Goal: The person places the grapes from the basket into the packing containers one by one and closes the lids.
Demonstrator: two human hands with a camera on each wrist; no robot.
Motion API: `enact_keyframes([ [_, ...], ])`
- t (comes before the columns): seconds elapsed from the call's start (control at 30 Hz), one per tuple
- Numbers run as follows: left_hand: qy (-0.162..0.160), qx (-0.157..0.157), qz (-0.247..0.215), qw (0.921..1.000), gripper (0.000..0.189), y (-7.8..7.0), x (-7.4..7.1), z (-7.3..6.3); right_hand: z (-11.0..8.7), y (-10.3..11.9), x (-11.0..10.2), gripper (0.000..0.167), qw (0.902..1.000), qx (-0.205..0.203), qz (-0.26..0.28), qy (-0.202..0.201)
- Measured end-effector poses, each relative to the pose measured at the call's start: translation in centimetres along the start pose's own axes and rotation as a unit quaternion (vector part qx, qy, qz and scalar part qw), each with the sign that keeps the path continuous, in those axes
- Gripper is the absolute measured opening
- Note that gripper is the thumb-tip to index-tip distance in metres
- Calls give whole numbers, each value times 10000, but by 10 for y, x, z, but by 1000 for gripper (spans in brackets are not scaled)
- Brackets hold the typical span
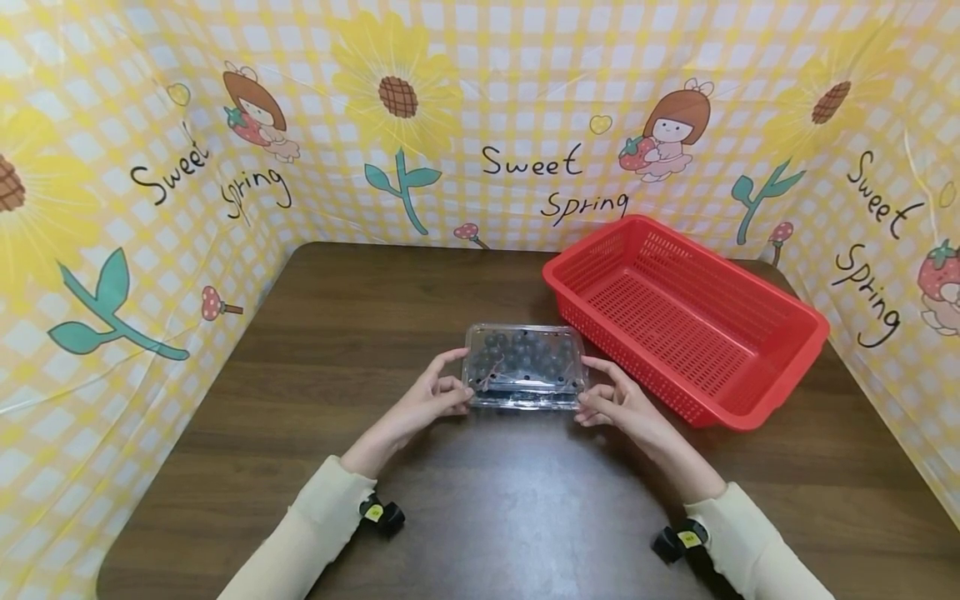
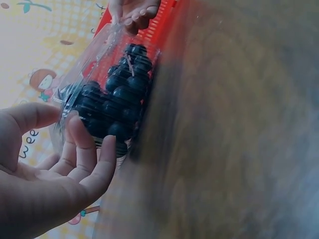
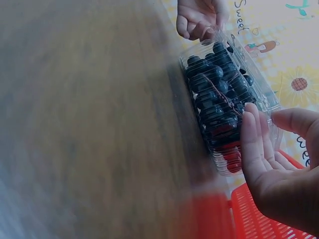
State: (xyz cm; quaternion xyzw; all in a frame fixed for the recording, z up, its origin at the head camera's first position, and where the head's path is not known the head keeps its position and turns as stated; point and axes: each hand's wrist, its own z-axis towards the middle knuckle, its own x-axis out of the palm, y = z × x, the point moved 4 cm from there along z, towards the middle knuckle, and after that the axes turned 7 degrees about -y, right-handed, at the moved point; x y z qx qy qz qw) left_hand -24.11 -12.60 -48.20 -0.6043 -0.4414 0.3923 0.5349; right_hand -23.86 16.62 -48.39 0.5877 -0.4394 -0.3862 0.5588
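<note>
A clear plastic clamshell box (image 1: 522, 398) sits in the middle of the head view, its lid down. Inside are dark round grapes (image 3: 213, 94) with a thin pinkish stem among them. My left hand (image 1: 429, 393) grips the box's left end, thumb at the near corner and fingers along the side. At the opposite end my right hand (image 1: 613, 398) holds it the same way. Both wrist views show the ridged side wall with the fingertips against it, and the box looks held close over the brown table (image 1: 360, 333).
A red plastic basket (image 1: 637, 350) with perforated sides stands to the right, close beside the box and the right hand. Only its slotted floor shows inside. A yellow checked cloth (image 1: 517, 100) printed with sunflowers walls the table at the back and both sides.
</note>
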Motion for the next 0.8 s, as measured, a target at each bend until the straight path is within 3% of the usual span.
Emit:
enact_keyframes([
  [0.3, 303, -19, 306, 9991, 65, -4, -5, 0, -2, 5, -1, 60, 9987, -280, -241, 357],
  [0.53, 480, 36, 446, 9978, 68, -8, -6, 1, -3, 9, -2, 60, 9961, -433, -667, 372],
  [0.67, 471, 90, 633, 9968, 67, -10, -6, 1, -4, 14, -3, 59, 9893, -691, -1251, 287],
  [0.8, 378, 122, 837, 9957, 67, -11, -9, 2, -5, 20, -5, 58, 9763, -1022, -1906, 123],
])
